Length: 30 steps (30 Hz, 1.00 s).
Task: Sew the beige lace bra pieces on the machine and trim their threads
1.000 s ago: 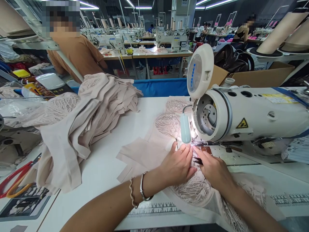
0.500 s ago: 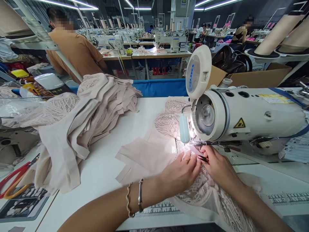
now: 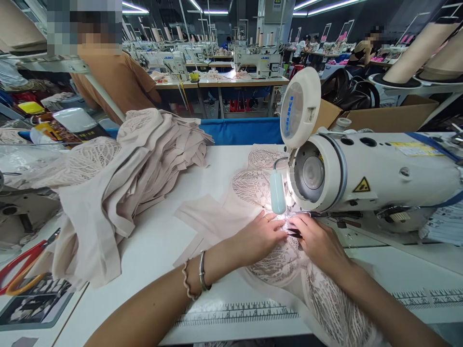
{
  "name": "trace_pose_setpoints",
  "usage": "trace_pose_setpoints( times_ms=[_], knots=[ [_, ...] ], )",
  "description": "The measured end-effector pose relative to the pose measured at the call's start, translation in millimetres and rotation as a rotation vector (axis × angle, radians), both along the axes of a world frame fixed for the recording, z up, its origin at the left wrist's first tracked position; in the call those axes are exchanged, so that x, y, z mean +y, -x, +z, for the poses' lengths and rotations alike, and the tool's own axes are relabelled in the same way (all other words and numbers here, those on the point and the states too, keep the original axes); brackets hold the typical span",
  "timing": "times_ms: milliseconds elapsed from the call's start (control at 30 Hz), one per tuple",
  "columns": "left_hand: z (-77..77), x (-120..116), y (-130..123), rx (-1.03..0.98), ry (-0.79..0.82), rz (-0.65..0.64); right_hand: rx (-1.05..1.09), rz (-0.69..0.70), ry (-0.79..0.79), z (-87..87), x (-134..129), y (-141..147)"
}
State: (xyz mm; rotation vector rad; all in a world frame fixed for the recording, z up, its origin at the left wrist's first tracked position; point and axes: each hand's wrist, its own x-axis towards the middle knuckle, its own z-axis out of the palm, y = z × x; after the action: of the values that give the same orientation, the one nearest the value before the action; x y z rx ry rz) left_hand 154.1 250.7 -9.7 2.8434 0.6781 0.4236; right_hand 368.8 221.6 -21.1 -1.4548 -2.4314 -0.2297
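Note:
A pale pink lace bra point(image 3: 253, 187) lies under the lit needle area of a white sewing machine point(image 3: 383, 168), with its lace cups and plain wings spread on the table. My left hand point(image 3: 258, 237) presses flat on the fabric just left of the needle, fingers stretched forward and thumb apart. Close beside it, my right hand point(image 3: 320, 241) is closed around small dark thread snips point(image 3: 294, 233), whose blades point left; its fingertips also touch the fabric by the presser foot. A small pale-green lamp point(image 3: 277, 193) hangs over this spot, and glare hides the needle.
A heap of similar pink bra pieces point(image 3: 144, 159) covers the table's left side. Red-handled scissors point(image 3: 25, 262) lie at the far left. A printed ruler point(image 3: 238, 313) runs along the front edge. Thread cones point(image 3: 419, 53) stand at the right; a co-worker point(image 3: 119, 79) sits beyond.
Both hands have moved slightly forward and left, the left hand flattening on the fabric. The bra's near part has shifted forward and left, uncovering more ruler. The snips remain in my right hand.

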Motion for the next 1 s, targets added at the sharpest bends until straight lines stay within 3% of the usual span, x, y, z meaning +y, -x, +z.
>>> trace_pose_setpoints(
  times_ms=[133,267,367,467,600,700,800,900,1000],
  knots=[
    [3.3,3,3,0.023,0.010,0.018,-0.008,-0.024,0.003,6.8,-2,2],
    [0.3,-5,-1,0.044,-0.172,0.020,0.011,-0.139,-0.019,13.6,-32,1],
    [-3.9,-12,-6,0.044,-0.277,-0.050,0.031,-0.190,-0.050,7.4,-60,1],
    [-4.9,-16,-7,0.051,-0.280,-0.097,0.060,-0.145,-0.137,-5.2,-73,-2],
    [-3.9,-15,-4,0.035,-0.190,-0.082,0.102,-0.012,-0.126,-9.8,-61,-17],
    [-7.0,-11,-4,-0.010,-0.137,-0.111,0.160,-0.063,0.124,0.2,-42,-29],
    [-10.5,-8,-5,-0.044,-0.082,-0.125,0.041,-0.100,0.344,11.9,-27,-31],
    [-10.4,-8,-4,-0.048,-0.046,-0.115,-0.111,-0.094,0.379,17.4,-18,-25],
    [-8.2,-8,-3,-0.048,-0.040,-0.114,-0.130,-0.085,0.394,18.3,-13,-18]
  ],
)
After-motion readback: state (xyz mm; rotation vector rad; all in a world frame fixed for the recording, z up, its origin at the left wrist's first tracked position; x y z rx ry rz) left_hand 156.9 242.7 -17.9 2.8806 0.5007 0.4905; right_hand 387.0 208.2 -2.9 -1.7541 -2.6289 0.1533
